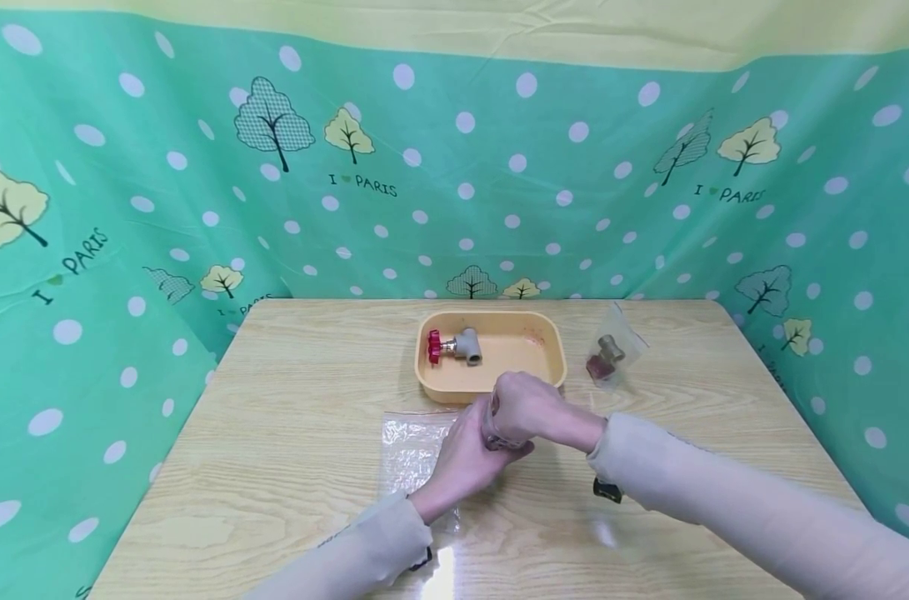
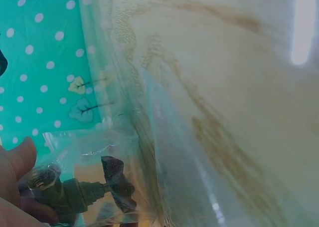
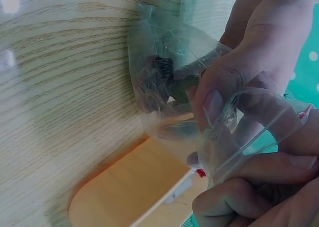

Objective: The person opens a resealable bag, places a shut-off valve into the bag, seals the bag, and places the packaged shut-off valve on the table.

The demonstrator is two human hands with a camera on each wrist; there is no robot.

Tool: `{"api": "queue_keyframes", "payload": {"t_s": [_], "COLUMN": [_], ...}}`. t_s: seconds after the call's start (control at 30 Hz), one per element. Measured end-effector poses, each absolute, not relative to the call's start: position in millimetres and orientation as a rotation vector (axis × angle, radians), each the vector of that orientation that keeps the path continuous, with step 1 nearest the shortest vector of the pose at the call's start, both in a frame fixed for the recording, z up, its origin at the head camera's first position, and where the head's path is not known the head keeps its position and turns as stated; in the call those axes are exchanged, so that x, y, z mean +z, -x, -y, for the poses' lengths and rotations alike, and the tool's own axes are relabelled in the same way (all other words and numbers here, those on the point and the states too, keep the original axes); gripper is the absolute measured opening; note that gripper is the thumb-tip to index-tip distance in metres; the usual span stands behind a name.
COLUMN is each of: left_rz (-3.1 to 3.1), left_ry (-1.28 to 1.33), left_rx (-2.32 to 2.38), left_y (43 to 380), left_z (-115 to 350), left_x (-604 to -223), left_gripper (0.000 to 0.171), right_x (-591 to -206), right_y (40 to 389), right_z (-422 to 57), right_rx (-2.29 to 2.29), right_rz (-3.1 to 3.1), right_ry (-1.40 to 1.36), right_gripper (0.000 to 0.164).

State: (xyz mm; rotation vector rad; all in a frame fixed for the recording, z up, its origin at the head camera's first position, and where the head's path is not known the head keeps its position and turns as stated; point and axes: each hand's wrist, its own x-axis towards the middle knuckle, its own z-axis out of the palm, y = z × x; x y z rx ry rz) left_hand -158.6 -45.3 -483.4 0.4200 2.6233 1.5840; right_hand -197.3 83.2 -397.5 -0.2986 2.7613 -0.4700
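Note:
My left hand (image 1: 465, 458) grips a clear plastic zip bag (image 3: 162, 42) from outside, its thumb along the side. Inside that bag is a valve (image 2: 79, 194) with a dark lobed handle, blurred by the plastic. Just above, my right hand (image 1: 529, 406) pinches the bag's upper edge with curled fingers. In the right wrist view the bag's top stretches between both hands. The two hands meet in front of the tan plastic tray (image 1: 491, 392), over the wooden table. From the head view, the hands mostly hide the bag.
In the tray lies a grey tee-shaped valve (image 1: 466, 344) with a red handwheel (image 1: 434, 347). Right of the tray, another bagged valve (image 1: 607, 353) rests on the table (image 1: 289, 417). A flat clear bag (image 1: 412, 446) lies under my left forearm. A green dotted curtain (image 1: 499, 208) surrounds the table.

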Motion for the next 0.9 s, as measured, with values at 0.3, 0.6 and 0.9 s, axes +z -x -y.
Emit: {"api": "queue_keyframes", "payload": {"t_s": [0.3, 0.6, 0.9], "left_rz": [-2.663, -2.678, -2.664], "left_ry": [-0.403, -0.395, -0.382], "left_rx": [1.537, 1.529, 1.512], "left_y": [158.8, 158.7, 158.7], "left_z": [45.0, 45.2, 45.8], "left_x": [-487.2, -487.4, -488.3], "left_gripper": [0.066, 0.067, 0.07], "right_x": [-401.8, -405.0, -405.9], "right_y": [197.0, 196.9, 197.9], "right_z": [-82.6, -81.7, -82.3], "right_rx": [-0.472, -0.475, -0.46], "right_rz": [-2.768, -2.771, -2.761], "right_ry": [0.305, 0.312, 0.305], "right_gripper": [0.025, 0.028, 0.025]}}
